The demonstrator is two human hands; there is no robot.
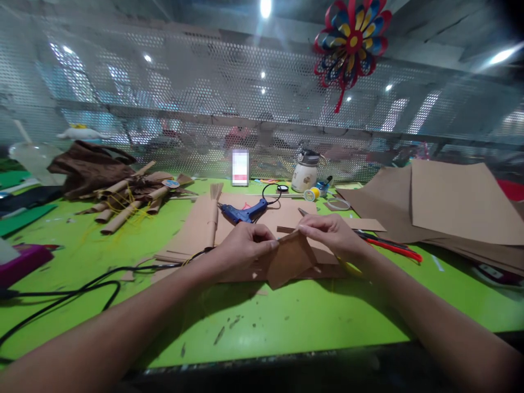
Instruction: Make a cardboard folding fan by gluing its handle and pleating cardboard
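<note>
Both hands pinch the upper edge of a small piece of brown paper point(290, 263), which hangs tilted over the front of the work sheets. My left hand point(250, 244) is closed on its left corner, thumb on top. Closed on the right part of that edge is my right hand point(327, 233). Just beyond them a blue glue gun point(244, 212) lies on flat brown cardboard point(196, 229). To the left of the glue gun lies a rolled paper tube with a fringed end point(213, 215). A narrow brown strip point(286, 230) is beside my right fingers.
Several paper rolls with yellow thread point(123, 210) lie at left before a dark brown bag point(92, 169). Black cables point(102, 270) cross the left side. A phone point(240, 167) and a bottle point(305, 170) stand at the back. Large brown sheets point(462, 202) are stacked at right.
</note>
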